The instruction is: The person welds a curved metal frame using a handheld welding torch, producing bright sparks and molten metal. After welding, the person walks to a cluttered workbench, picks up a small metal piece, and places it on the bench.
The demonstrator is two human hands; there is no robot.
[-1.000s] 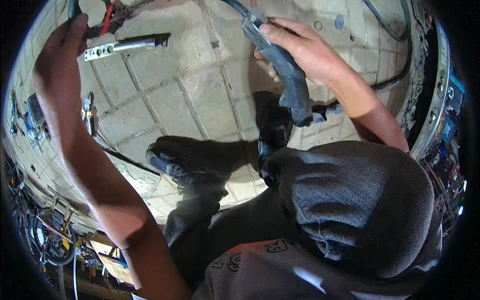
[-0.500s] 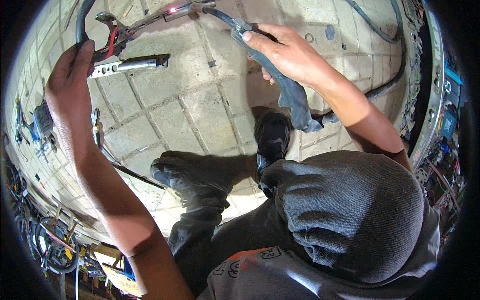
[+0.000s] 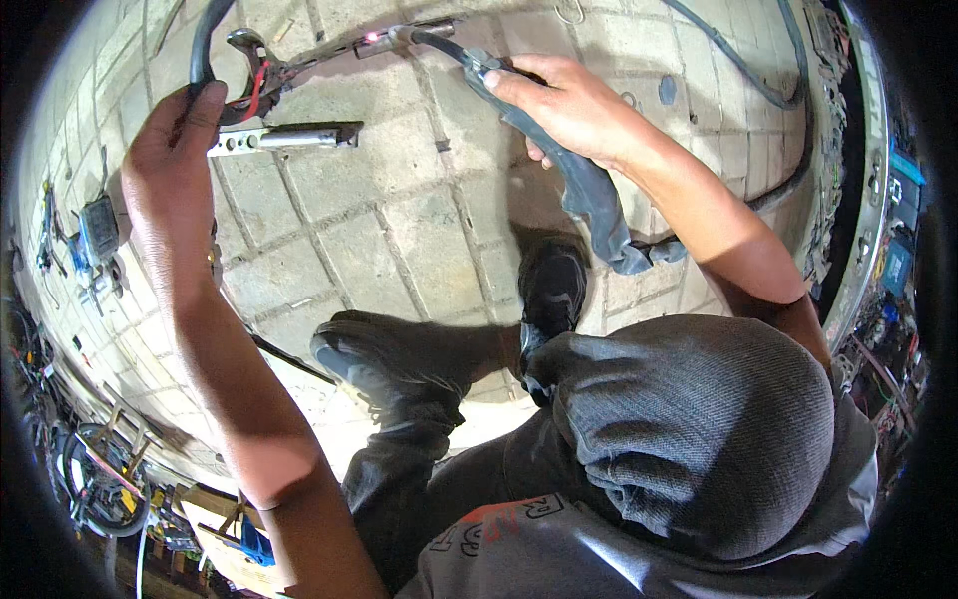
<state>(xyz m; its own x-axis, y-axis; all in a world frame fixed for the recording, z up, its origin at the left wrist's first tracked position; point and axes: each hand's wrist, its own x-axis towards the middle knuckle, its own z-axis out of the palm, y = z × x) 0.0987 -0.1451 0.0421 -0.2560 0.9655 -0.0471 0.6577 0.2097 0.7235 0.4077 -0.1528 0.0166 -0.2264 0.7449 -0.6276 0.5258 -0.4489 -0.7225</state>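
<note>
My right hand [image 3: 569, 105] is wrapped round the grip of a welding torch [image 3: 594, 200], thumb near its trigger. The bent neck [image 3: 434, 40] of the torch reaches left to a narrow metal piece [image 3: 429, 30], where a small spot glows pinkish. At the upper left my left hand [image 3: 170, 150] is closed on what looks like a ground clamp [image 3: 244, 95], with a metal jaw and a red strip. A thick black cable [image 3: 205, 45] rises beside these fingers. Close by, below the clamp, lies a perforated metal bar [image 3: 284, 137]; its left end is hidden by my hand.
The torch cable [image 3: 798, 150] loops along the right side of the paved floor [image 3: 369, 255]. My shoes [image 3: 554, 285] stand on the floor below the torch. A dark box-shaped object [image 3: 100, 230] lies at the left, and wheels and clutter [image 3: 105, 479] fill the lower left.
In the picture both hands, the clamp and the metal pieces sit slightly lower and further right, along with the floor. Both grips are unchanged, and the spot still glows.
</note>
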